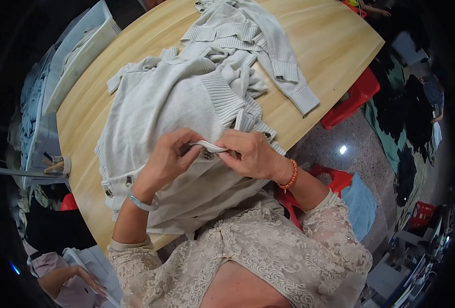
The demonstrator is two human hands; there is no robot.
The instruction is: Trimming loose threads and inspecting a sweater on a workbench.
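A pale grey knit cardigan (155, 110) with ribbed edges and dark buttons lies spread over the near part of the table. My left hand (166, 160) pinches a fold of its knit edge between thumb and fingers. Just to the right, my right hand (252, 154) grips the same edge, so a short strip is stretched between both hands. A button shows under that strip. The fingertips partly hide the fabric they hold. Beyond it lies another pale grey knit garment (232, 32), one sleeve reaching to the right.
The wooden table (335, 46) has a curved edge. White bins (78, 56) with garments stand at the left, near a small holder (58, 165) of tools. Red stools (353, 100) are at the right, one bearing blue knitwear (360, 203). Another person's hand (91, 281) shows at lower left.
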